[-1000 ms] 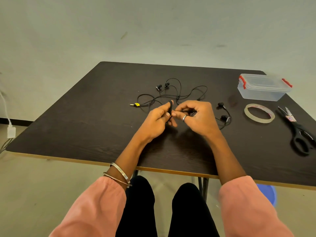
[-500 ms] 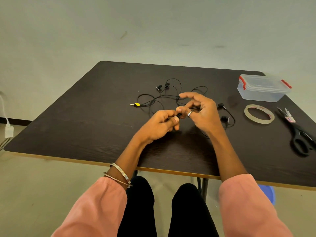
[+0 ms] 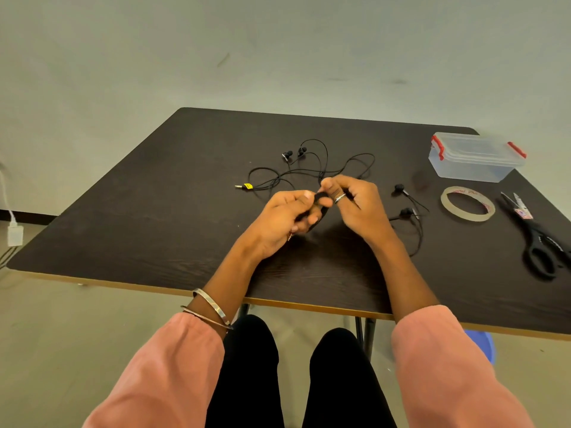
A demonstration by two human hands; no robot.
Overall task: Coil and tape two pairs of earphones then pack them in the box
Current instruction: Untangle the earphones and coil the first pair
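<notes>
My left hand (image 3: 287, 220) grips a small coil of black earphone cable (image 3: 321, 208) above the dark table (image 3: 154, 217). My right hand (image 3: 358, 205) pinches the same cable at the top of the coil; its loose end runs right to two earbuds (image 3: 401, 200). A second black pair of earphones (image 3: 309, 168) lies uncoiled behind my hands, its yellow-tagged plug (image 3: 245, 186) pointing left. The clear box (image 3: 475, 157) with red clips stands shut at the back right.
A roll of clear tape (image 3: 468, 205) lies flat right of the earbuds. Black scissors (image 3: 537, 239) lie near the table's right edge. A white charger (image 3: 14, 234) hangs at the far left. A blue object (image 3: 482, 344) sits on the floor under the table.
My right hand has carried the cable round the coil and come back to its top. The loose earbud end has been drawn in slightly.
</notes>
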